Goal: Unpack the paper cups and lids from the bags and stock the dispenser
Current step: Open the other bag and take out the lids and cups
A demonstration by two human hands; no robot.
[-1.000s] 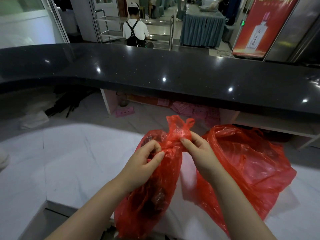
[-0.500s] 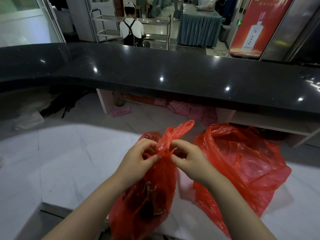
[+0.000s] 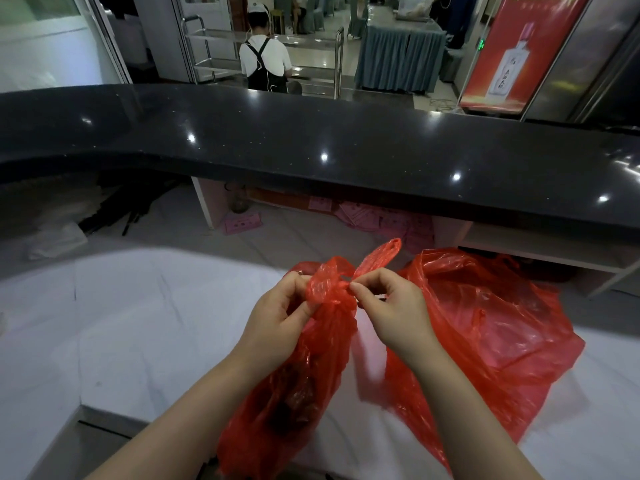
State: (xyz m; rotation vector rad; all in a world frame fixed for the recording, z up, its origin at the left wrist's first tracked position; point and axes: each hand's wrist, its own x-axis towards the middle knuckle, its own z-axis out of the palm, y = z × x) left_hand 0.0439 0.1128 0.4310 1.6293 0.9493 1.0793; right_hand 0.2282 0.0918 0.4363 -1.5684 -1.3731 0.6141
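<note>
My left hand (image 3: 277, 320) and right hand (image 3: 391, 310) each pinch the knotted top of the small red bag (image 3: 298, 386) — grip tight on plastic. It stands near the white worktop (image 3: 145, 327)'s near edge (dark contents, unclear), the larger red bag (image 3: 485, 327) just beside it.

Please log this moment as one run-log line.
step: untying knot | left hand: pinches tied bag | right hand: pinches its handle | second bag: beside, on counter

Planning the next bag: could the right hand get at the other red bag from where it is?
Probably yes: the second bag lies open right beside the right hand, nothing between, but that hand pinches the knot.
</note>
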